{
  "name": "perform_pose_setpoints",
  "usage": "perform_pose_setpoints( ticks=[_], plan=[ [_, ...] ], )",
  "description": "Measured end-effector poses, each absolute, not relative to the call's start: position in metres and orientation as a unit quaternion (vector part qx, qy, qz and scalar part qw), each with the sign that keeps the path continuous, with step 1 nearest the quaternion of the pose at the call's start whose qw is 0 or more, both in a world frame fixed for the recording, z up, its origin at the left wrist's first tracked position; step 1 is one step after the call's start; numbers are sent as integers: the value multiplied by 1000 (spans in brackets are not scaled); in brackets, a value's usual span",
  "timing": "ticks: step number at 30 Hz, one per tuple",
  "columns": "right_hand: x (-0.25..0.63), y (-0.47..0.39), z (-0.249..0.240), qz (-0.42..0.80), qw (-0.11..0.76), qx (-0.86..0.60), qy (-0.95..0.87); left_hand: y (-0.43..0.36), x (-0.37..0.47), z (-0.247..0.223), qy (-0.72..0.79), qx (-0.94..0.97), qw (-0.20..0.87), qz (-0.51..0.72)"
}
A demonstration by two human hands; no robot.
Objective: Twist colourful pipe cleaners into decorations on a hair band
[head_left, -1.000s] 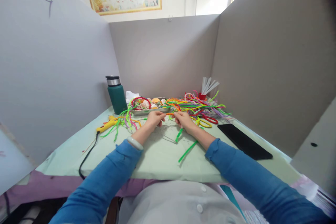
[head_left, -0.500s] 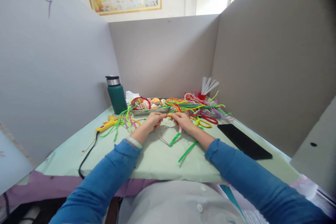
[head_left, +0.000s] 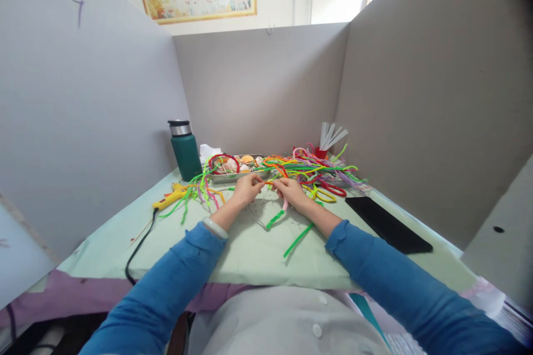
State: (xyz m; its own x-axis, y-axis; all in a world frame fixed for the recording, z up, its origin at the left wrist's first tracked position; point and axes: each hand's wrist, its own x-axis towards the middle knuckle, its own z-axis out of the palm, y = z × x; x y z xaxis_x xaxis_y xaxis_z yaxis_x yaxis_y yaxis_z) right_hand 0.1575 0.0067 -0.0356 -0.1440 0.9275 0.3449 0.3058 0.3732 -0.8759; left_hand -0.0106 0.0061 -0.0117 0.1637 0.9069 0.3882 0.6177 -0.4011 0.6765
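Observation:
Above the middle of the table, my left hand and my right hand face each other with pinched fingertips. Between them runs a short orange pipe cleaner piece, with one end at each hand's fingertips. From under my right hand hangs a pink and green wrapped stem, its green end lowest. A thin wire loop shows faintly beside it. A loose green pipe cleaner lies on the table below my right forearm.
A green bottle and a yellow glue gun with a black cord are at the left. Behind my hands are a metal tray and a pile of pipe cleaners. A black flat object lies right, near a red cup of white sticks.
My left hand has turned slightly and its fingers have shifted on the orange piece. The hanging pink and green stem has swung a little to the left.

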Motion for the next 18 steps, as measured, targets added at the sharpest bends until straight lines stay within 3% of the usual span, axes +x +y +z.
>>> perform_pose_setpoints(
  ticks=[7, 18],
  plan=[
    [158, 9, -36, 307, 475, -454, -688, 8, -12, -12, 507, 742, 205, 387],
    [159, 11, -39, 361, 487, -434, -666, 11, -11, -16, 494, 652, 395, 419]
  ],
)
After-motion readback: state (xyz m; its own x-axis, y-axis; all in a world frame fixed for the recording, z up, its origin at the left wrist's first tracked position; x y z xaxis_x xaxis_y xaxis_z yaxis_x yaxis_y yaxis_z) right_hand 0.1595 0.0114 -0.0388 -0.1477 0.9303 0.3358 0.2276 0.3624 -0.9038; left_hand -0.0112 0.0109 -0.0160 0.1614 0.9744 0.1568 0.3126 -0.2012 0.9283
